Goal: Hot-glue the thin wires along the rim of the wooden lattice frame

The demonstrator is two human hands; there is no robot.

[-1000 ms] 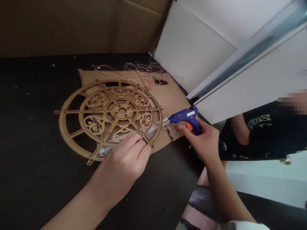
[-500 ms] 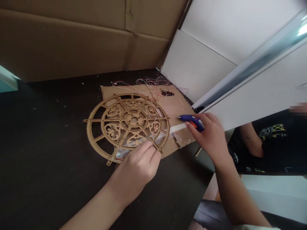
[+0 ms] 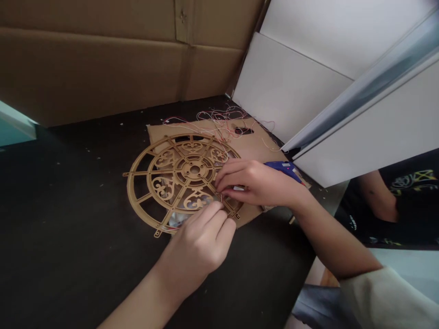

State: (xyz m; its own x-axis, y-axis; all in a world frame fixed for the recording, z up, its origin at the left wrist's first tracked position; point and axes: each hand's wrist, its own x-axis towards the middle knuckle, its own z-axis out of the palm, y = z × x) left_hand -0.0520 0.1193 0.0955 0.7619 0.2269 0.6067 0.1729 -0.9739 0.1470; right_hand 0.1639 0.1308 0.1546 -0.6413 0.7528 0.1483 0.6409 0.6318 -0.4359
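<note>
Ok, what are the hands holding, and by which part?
The left hand pinches a thin wire, exact spot hidden. Whether the right hand holds it too, I can't tell.

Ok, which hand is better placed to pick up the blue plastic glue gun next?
Right, I'd judge. The right hand is nearer the glue gun; the left hand, over the near edge of the round tan openwork wheel, would likely reach past the right.

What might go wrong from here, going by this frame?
The blue glue gun lies just beyond the right hand with its red light showing; if hot, it might burn on contact. The tangled wires over the far edge of the cardboard could snag if pulled. With both hands working close over the openwork wheel, a slip might shift it.
</note>
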